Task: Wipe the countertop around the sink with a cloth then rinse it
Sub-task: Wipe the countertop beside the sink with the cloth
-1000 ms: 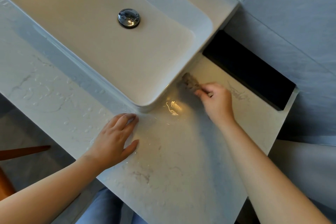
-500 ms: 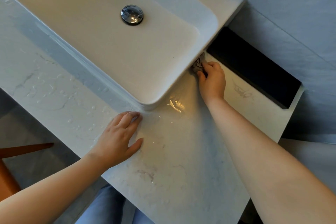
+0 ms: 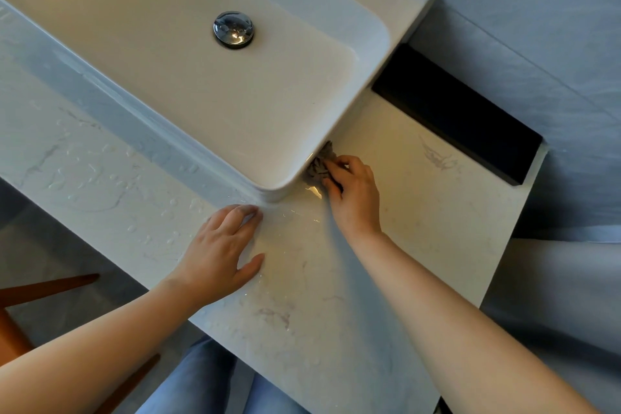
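Fingers (image 3: 331,175) of our right hand (image 3: 353,198) are curled and pinching a small bunched cloth (image 3: 319,165), grey and patterned, pressing it down into the seam where the sink (image 3: 302,131) wall meets the worktop (image 3: 420,228). We judge the cloth is wadded tight so that it can be pushed into that narrow line, close to the sink's rounded near corner; part of it is tucked under the overhanging rim and cannot be seen whole.

Our left hand (image 3: 221,249) lies flat on the worktop, palm down, fingers (image 3: 235,215) loosely together with the thumb set apart, the tips just beside the sink's corner. It holds nothing. We take it to be a brace, steadying us while the other arm reaches.

Outward from the hands, a thin wet sheen shows between them. Left of the left hand, along the front of the sink, many water drops (image 3: 87,178) stand on the marble, so we judge that stretch is not yet wiped. Right of the cloth the surface looks dry, with only a faint vein mark. A black block (image 3: 460,118) sits at the back against the wall, beside the sink's right flank. In the basin the drain plug (image 3: 233,29) is in view and no water runs; the tap is out of frame. Rinsing is still to come.
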Demonstrator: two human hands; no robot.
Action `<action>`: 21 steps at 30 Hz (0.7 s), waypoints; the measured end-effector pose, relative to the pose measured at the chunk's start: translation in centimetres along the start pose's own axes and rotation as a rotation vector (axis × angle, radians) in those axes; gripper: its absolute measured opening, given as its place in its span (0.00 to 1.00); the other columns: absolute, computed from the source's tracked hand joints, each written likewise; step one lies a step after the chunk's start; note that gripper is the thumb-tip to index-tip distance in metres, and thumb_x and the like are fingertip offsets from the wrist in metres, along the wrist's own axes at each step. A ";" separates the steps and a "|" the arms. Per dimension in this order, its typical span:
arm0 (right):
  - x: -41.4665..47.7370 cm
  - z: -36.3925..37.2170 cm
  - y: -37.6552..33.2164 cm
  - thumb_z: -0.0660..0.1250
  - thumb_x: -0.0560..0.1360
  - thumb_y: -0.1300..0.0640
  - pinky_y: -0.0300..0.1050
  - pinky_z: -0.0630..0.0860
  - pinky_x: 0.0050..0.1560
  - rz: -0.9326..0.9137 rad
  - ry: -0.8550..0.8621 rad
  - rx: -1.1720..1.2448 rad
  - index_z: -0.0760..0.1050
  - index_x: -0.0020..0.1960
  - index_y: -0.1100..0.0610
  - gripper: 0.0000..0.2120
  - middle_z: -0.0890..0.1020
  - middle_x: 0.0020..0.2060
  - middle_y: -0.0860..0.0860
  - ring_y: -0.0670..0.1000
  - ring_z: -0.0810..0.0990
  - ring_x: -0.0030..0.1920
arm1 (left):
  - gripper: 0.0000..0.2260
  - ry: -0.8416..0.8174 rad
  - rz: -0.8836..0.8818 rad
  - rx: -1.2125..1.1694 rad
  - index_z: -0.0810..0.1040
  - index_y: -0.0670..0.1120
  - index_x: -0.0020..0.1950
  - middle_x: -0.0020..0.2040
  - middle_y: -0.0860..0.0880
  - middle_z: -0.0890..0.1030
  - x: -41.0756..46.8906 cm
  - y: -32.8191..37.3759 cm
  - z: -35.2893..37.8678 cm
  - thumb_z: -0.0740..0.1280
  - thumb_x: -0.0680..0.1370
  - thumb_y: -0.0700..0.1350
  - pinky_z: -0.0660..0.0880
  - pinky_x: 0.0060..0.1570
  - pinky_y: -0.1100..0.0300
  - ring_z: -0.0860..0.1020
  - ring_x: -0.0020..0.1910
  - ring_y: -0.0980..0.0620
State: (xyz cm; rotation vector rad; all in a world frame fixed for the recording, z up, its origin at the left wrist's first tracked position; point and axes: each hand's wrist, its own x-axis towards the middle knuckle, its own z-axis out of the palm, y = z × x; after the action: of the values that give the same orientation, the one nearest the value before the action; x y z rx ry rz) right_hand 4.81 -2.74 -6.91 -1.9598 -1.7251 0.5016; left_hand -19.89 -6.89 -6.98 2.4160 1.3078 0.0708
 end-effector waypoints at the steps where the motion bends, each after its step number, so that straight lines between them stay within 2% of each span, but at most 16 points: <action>1: -0.5 0.1 -0.2 0.67 0.74 0.60 0.47 0.75 0.47 -0.013 0.000 0.001 0.78 0.61 0.55 0.16 0.78 0.56 0.53 0.57 0.74 0.51 | 0.29 -0.003 0.003 0.000 0.72 0.42 0.69 0.65 0.46 0.73 0.0 0.0 -0.1 0.61 0.75 0.60 0.70 0.65 0.51 0.70 0.66 0.45; 7: -2.9 1.0 -1.2 0.68 0.73 0.60 0.42 0.73 0.44 -0.039 -0.017 0.014 0.79 0.59 0.56 0.14 0.79 0.54 0.53 0.57 0.75 0.48 | 0.30 -0.028 0.032 0.017 0.71 0.43 0.70 0.66 0.46 0.73 0.1 -0.4 -0.4 0.60 0.75 0.60 0.70 0.65 0.52 0.70 0.66 0.45; 12: -2.8 -1.2 -0.9 0.69 0.72 0.61 0.47 0.75 0.50 -0.022 -0.209 0.180 0.82 0.53 0.57 0.10 0.79 0.49 0.49 0.54 0.77 0.50 | 0.30 -0.045 0.043 0.020 0.72 0.42 0.69 0.65 0.46 0.73 0.2 -0.4 -0.6 0.60 0.74 0.61 0.70 0.65 0.51 0.70 0.65 0.45; 14: -2.8 -3.0 -0.3 0.69 0.72 0.62 0.46 0.76 0.46 0.008 -0.144 0.216 0.83 0.51 0.58 0.09 0.79 0.46 0.47 0.52 0.78 0.46 | 0.30 -0.046 0.047 0.014 0.72 0.42 0.69 0.65 0.46 0.73 0.2 -0.5 -0.7 0.60 0.74 0.61 0.71 0.64 0.50 0.70 0.65 0.45; 16: -2.6 -5.0 0.4 0.69 0.72 0.63 0.40 0.74 0.44 0.064 -0.020 0.220 0.82 0.52 0.58 0.10 0.79 0.45 0.47 0.50 0.77 0.42 | 0.30 -0.049 0.054 0.017 0.72 0.42 0.69 0.65 0.46 0.73 0.1 -0.5 -0.8 0.60 0.74 0.61 0.72 0.64 0.50 0.71 0.64 0.44; 18: -2.1 -6.4 1.4 0.69 0.73 0.63 0.38 0.72 0.46 0.095 0.059 0.167 0.82 0.54 0.58 0.11 0.79 0.47 0.47 0.50 0.77 0.44 | 0.31 -0.051 0.062 0.030 0.72 0.42 0.69 0.64 0.45 0.74 0.1 -0.5 -0.8 0.60 0.74 0.61 0.72 0.63 0.50 0.71 0.64 0.44; 21: -1.1 -6.3 3.1 0.68 0.74 0.61 0.40 0.71 0.51 0.151 0.081 0.068 0.81 0.57 0.57 0.12 0.80 0.49 0.50 0.53 0.77 0.51 | 0.31 -0.052 0.064 0.049 0.72 0.42 0.69 0.64 0.45 0.74 0.1 -0.5 -0.8 0.59 0.74 0.61 0.72 0.63 0.50 0.71 0.64 0.44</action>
State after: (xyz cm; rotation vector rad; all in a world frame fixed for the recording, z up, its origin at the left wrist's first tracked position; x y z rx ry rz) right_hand 10.73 -4.84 -3.63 -2.0427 -1.4991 0.5188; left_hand -20.40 -6.29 -6.40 2.4840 1.2236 -0.0069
